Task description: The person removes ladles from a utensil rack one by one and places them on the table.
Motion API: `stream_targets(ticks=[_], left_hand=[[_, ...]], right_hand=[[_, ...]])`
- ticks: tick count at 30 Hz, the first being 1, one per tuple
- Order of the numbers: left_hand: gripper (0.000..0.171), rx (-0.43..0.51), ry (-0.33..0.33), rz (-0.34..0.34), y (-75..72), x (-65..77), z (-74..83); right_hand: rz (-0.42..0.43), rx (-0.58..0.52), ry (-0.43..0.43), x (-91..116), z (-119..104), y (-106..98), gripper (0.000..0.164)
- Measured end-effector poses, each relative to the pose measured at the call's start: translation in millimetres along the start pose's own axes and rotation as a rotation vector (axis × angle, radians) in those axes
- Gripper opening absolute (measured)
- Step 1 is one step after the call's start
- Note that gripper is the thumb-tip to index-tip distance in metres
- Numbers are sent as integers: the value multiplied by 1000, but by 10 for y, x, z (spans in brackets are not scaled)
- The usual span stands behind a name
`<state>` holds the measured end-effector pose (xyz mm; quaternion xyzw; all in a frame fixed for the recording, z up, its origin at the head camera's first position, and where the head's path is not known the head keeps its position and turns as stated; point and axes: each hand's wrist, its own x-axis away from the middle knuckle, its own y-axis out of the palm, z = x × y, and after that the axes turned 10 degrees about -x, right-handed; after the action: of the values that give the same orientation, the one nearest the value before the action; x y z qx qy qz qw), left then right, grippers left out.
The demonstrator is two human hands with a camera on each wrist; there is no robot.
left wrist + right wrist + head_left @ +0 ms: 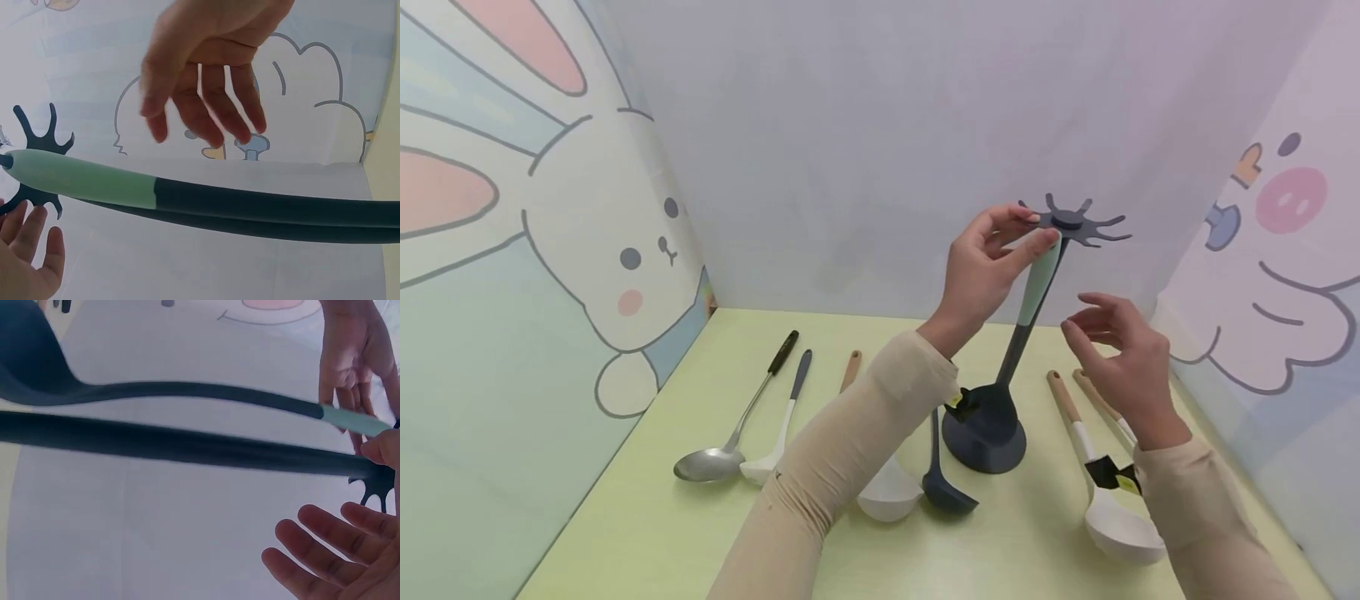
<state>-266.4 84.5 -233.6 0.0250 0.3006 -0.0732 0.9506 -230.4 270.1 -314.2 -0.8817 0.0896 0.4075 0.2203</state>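
In the head view, a dark ladle with a pale green handle (1040, 279) stands almost upright along the post of a dark utensil stand (1067, 220). My left hand (981, 267) pinches the top end of this handle, beside the stand's spread hooks. The exact contact is partly hidden. The ladle's dark bowl (994, 414) is just above the stand's round base (985, 450). To the right, apart from the handle, my right hand (1123, 358) holds nothing, its fingers loosely bent. In the right wrist view its fingers (322, 559) lie spread beside the post.
On the yellow-green table lie a steel spoon (709, 465), a white ladle with a grey handle (784, 425), another white ladle (889, 492), a small dark ladle (947, 493) and a wooden-handled white ladle (1120, 525). Another wooden handle (1093, 392) shows beside it. Cartoon-printed walls surround the table.
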Motion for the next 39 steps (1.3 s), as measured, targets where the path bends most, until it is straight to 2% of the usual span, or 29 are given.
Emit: stream_targets(ticks=[3, 6, 10, 15, 19, 23, 26, 30, 34, 39], left_hand=[[30, 11, -2, 7, -2, 7, 1], [30, 5, -7, 10, -6, 12, 0], [29, -26, 4, 21, -9, 16, -7], [29, -31, 50, 52, -1, 21, -26], [30, -33, 60, 46, -1, 24, -45], [26, -40, 61, 29, -17, 21, -67], [21, -46, 90, 32, -35, 21, -88], [23, -78, 145, 30, -53, 20, -128], [23, -101, 170, 22, -66, 10, -156], [23, -88, 171, 16, -70, -15, -164]], right_hand=[[12, -44, -81, -12, -113, 95, 46], [14, -95, -122, -22, -172, 181, 51], [15, -136, -137, -29, -196, 295, 54], [27, -168, -127, -18, -213, 427, 55], [33, -172, -138, 4, -194, 509, 57], [12, -165, -121, 26, -170, 577, 52], [2, -151, -85, 55, -160, 615, 46], [-8, -136, -41, 108, -143, 642, 38], [-23, -176, -11, 148, -125, 658, 32], [-24, -230, 9, 164, -110, 671, 28]])
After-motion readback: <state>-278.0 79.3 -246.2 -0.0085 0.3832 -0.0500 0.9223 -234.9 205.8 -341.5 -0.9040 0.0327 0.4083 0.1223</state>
